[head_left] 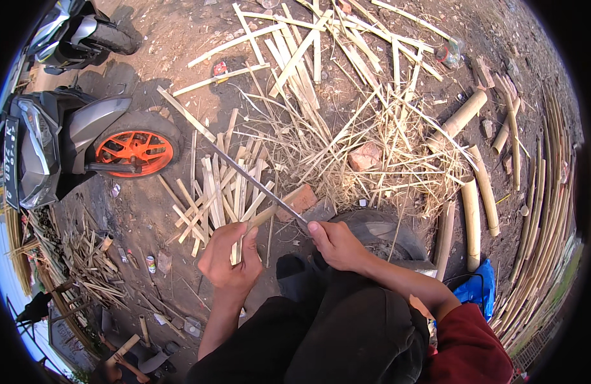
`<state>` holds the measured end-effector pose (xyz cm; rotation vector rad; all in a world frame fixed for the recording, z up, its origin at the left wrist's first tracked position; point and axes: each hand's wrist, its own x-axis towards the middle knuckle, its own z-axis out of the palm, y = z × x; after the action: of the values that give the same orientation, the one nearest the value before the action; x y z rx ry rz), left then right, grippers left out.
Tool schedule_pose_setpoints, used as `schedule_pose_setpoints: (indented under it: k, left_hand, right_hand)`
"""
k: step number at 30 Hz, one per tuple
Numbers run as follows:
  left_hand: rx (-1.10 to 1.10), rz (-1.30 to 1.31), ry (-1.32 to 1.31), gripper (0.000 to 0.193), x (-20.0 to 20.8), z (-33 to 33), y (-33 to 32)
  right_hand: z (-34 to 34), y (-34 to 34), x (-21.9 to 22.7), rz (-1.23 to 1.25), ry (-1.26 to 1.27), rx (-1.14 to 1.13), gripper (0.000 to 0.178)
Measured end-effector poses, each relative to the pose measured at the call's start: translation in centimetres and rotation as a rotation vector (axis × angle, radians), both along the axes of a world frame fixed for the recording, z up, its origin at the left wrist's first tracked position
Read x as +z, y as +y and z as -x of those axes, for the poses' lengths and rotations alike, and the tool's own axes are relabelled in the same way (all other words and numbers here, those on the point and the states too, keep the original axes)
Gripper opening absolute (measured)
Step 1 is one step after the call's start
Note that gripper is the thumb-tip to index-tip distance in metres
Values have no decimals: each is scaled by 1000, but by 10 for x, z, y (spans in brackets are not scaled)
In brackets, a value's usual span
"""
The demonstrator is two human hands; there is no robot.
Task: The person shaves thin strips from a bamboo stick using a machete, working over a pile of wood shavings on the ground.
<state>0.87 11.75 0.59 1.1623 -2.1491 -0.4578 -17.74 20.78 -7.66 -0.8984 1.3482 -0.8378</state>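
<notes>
My left hand (231,261) is closed around a short bamboo strip (262,216), its far end close to a long thin metal blade (257,182). That blade slants from my right hand up to the left and meets a pale, straight handle-like length (185,114) at its far end. My right hand (337,244) grips the near end of the blade, thumb laid along it. Whether the strip touches the blade, I cannot tell. Beyond my left hand lies a pile of cut bamboo strips (215,189). A reddish brick (298,201) sits just past the blade.
Bamboo shavings (372,147) cover the ground ahead, with another brick (364,156) among them. Thick bamboo poles (471,221) lie at right, near a tire (385,233) and blue plastic (479,289). A motorbike's orange wheel (134,153) stands left. Another person (126,368) is at lower left.
</notes>
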Motion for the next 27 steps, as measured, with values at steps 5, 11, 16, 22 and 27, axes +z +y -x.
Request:
schedule_pose_setpoints:
  k: [5,11,16,22,27]
  left_hand:
    - [-43,-8,-48,19,-2,10,4]
    - [-19,-19,-25,17,2,0,3]
    - [29,-22,-31,17,-1,-3,11]
    - [40,-43,-13,19,-3,-24,6]
    - [107,-92,-3,16,-11,-28,10]
  right_hand:
    - [3,-14,9,78,30,41,53]
    - [10,7,-70,-70,229,118,57]
    - [-11,-25,-23,116,87,81,58]
    - [17,15,-165,-104,406,231,61]
    - [2,-5,-100,-95,153,196,65]
